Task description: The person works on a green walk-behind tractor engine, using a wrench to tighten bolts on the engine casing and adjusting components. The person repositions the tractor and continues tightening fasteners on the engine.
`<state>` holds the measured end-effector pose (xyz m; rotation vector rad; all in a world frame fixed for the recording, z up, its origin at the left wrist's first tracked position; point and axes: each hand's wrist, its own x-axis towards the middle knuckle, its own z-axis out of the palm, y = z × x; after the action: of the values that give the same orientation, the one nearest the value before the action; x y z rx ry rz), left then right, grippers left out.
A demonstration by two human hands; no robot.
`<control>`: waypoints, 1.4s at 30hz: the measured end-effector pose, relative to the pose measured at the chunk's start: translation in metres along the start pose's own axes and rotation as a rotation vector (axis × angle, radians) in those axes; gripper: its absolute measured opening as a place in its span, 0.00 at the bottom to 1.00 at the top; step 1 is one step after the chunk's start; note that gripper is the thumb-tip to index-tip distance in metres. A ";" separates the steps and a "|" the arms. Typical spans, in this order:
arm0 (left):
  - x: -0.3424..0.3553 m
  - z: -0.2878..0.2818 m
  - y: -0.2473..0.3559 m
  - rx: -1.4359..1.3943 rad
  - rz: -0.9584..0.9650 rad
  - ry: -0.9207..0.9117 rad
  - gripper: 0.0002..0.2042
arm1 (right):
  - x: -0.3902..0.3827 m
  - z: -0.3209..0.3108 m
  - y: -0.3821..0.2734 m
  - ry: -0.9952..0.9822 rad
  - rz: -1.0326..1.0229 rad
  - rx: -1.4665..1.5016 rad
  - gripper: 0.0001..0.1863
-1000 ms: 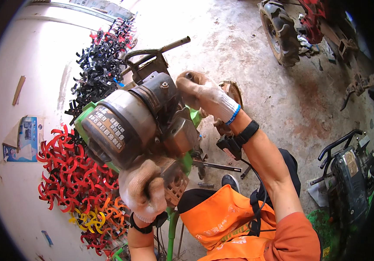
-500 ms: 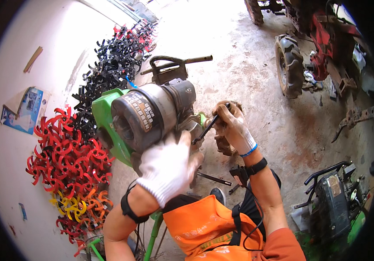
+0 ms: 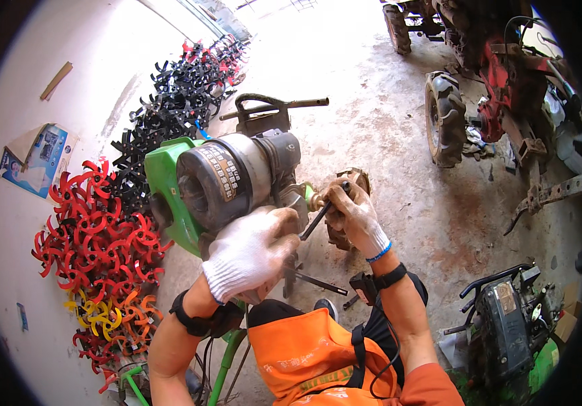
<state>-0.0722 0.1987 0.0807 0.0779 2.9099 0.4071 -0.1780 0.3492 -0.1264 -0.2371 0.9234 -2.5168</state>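
A small engine (image 3: 233, 179) with a grey round housing and a green cover stands in front of me on the concrete floor. My left hand (image 3: 249, 252), in a white knit glove, presses flat against the engine's lower front. My right hand (image 3: 353, 215), in a dirty glove, grips a dark slim tool (image 3: 318, 220) whose tip points at the engine's right side, by a green fitting. A black handle bar (image 3: 274, 108) juts out behind the engine.
Red, black, yellow and orange tiller blades (image 3: 95, 237) lie stacked along the white wall on the left. A red tractor (image 3: 494, 74) with a large tyre stands at the far right. Another small machine (image 3: 507, 325) sits at the lower right. Loose metal rods (image 3: 314, 281) lie near my knees.
My right hand came off the engine's top, dropped to its right side and now holds the tool there. My left hand shifted up onto the engine's front. The view tilted.
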 end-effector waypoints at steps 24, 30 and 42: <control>-0.002 0.020 -0.005 0.287 0.162 0.198 0.11 | 0.065 0.063 -0.011 -0.292 -0.002 -1.113 0.34; -0.008 0.016 -0.002 0.022 0.208 0.355 0.09 | 0.048 0.074 -0.035 -0.287 -0.198 -1.475 0.27; -0.013 0.023 -0.016 -0.195 0.432 0.624 0.05 | 0.017 0.112 -0.066 -0.455 -0.313 -2.099 0.15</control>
<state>-0.0555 0.1885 0.0565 0.6683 3.4249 0.9297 -0.1819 0.3217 0.0019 -1.4122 2.8178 -0.4845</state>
